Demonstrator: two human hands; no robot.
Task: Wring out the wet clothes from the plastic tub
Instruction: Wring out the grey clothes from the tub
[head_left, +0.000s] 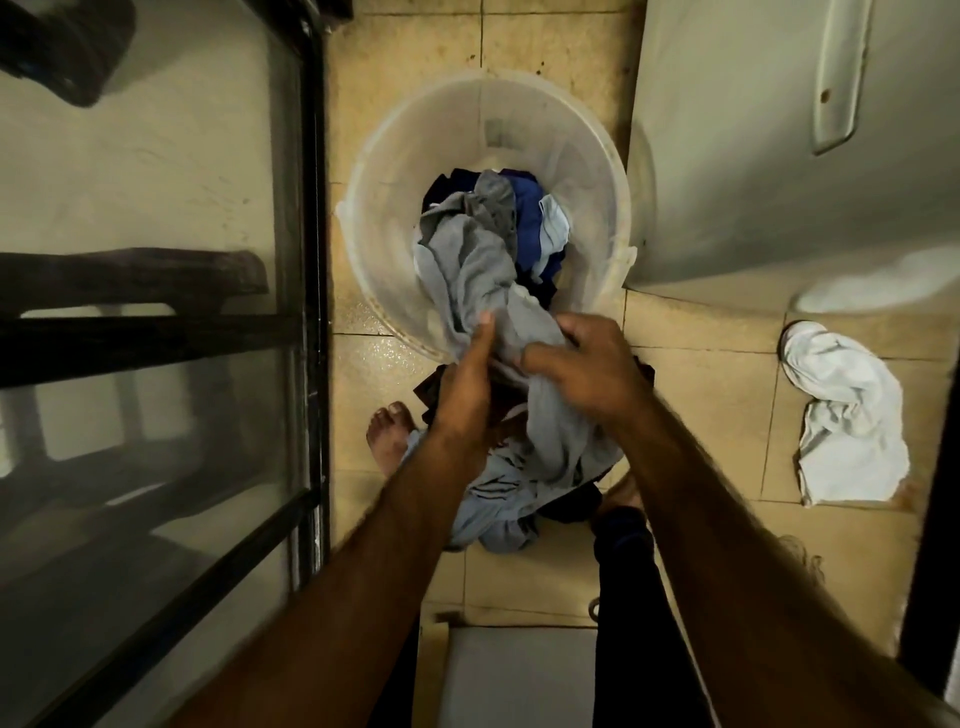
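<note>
A translucent white plastic tub (395, 156) stands on the tiled floor ahead of me, holding a heap of blue, dark and grey clothes (524, 218). A light grey garment (467, 265) stretches from the tub over its near rim toward me. My left hand (470, 379) grips this garment with the thumb pointing up along the cloth. My right hand (587, 364) holds the same garment just to the right, fingers curled round it. Below my hands, more cloth (498, 499) lies piled on the floor between my feet.
A white cloth (847, 421) lies crumpled on the floor at right. A white appliance (779, 156) stands right of the tub. A black-framed glass door (311, 260) runs along the left. My bare left foot (389, 436) stands beside the pile.
</note>
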